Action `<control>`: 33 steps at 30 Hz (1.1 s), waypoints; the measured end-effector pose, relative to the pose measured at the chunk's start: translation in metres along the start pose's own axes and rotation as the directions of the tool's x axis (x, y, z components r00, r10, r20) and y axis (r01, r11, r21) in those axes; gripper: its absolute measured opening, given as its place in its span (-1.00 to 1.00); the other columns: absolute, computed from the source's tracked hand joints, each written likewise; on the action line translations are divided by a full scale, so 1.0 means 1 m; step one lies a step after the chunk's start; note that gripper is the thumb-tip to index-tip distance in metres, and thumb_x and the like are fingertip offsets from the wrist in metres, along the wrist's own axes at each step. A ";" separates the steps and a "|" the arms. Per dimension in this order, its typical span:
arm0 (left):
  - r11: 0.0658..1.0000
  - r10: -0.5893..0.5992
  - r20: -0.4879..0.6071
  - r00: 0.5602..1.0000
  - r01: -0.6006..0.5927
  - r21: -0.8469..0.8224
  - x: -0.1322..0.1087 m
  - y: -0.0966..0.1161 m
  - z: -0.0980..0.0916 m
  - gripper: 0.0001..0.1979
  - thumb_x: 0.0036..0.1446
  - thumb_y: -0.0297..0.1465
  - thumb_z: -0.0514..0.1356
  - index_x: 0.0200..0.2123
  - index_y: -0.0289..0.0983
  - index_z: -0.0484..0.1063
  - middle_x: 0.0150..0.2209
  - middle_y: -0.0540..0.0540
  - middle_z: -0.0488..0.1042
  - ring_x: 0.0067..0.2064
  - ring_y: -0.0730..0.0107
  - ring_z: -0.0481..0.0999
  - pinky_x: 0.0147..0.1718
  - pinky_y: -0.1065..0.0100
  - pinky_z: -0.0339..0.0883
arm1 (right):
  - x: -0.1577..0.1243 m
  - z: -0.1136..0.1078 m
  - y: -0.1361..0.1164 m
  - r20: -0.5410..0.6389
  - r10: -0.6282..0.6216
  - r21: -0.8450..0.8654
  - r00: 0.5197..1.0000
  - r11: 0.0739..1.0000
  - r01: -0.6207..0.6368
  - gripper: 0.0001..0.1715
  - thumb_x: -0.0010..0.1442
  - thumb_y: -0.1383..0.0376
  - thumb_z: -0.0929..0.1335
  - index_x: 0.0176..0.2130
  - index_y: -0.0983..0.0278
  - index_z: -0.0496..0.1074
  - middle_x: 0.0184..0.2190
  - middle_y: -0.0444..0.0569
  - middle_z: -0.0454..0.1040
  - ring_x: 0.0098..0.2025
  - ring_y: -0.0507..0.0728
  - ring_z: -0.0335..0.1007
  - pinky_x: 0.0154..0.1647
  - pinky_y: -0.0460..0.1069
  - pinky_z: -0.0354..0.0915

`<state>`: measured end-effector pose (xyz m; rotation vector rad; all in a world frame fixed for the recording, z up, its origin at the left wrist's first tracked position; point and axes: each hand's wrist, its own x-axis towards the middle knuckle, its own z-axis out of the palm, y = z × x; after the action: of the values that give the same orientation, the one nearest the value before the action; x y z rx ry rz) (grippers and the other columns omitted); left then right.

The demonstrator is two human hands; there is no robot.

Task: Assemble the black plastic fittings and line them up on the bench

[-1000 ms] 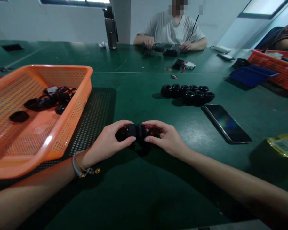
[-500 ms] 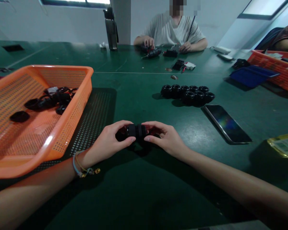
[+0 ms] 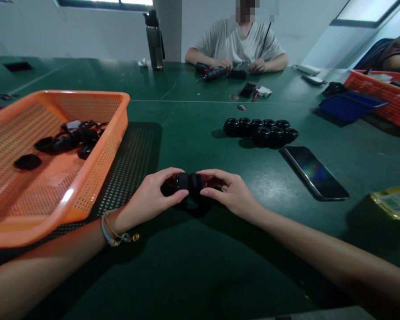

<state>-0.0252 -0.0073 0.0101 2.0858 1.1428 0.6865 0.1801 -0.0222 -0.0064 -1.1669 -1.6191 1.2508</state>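
Stillness marks the head view: set against the pictures of a second and half a second ago, the left hand (image 3: 150,195) and the right hand (image 3: 230,193) keep almost the same pose, toward the near edge of the table (image 3: 193,266) and about midway along it. Both are curled closed on one black ribbed part (image 3: 189,182). The left thumb and fingers wrap its left end and the right wrap its right end, so only two ridged bands show between them. Whether it is one piece or two pressed together I cannot tell. The part sits low, at or just above the table top. As neither grip nor part has visibly shifted, the work in hand seems to stand at the same stage, gripped from both ends with no turn that shows. A bracelet (image 3: 111,231) circles the left wrist. Toward the left edge, near the left hand, stands an orange basket (image 3: 103,146) holding a few loose black parts (image 3: 70,140). Beyond the hands lies a cluster of black rings (image 3: 262,129), with a phone (image 3: 315,171) face up toward the right edge. The one clear change is at the far edge: the co-worker (image 3: 240,40) has moved a hand, and a power screwdriver (image 3: 213,72) now lies in plain view on the table.
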 end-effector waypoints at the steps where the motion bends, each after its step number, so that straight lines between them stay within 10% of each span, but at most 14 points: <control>1: 1.000 0.000 0.001 1.000 0.000 -0.001 0.000 0.000 0.000 -0.67 0.01 -0.25 0.14 -0.17 -0.31 0.40 -0.26 -0.10 0.52 -0.24 0.28 0.49 -0.23 0.32 0.38 | 0.000 0.000 0.000 -0.001 0.001 0.003 1.000 1.000 -0.001 -0.64 -0.04 0.29 0.44 -0.16 0.21 0.48 -0.32 -0.08 0.55 -0.29 0.08 0.46 -0.20 0.05 0.38; 33: 1.000 -0.007 0.020 1.000 0.007 0.002 0.000 0.001 -0.001 -0.69 0.01 -0.25 0.13 -0.19 -0.29 0.40 -0.27 -0.08 0.52 -0.26 0.29 0.49 -0.23 0.33 0.37 | 0.000 0.000 0.004 -0.007 -0.044 0.005 0.999 0.999 0.044 -0.58 -0.08 0.32 0.45 -0.15 0.18 0.44 -0.35 -0.13 0.45 -0.28 0.07 0.41 -0.19 0.04 0.37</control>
<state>-0.0250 -0.0073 0.0118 2.0847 1.1394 0.6606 0.1812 -0.0220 -0.0106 -1.1252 -1.6278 1.2210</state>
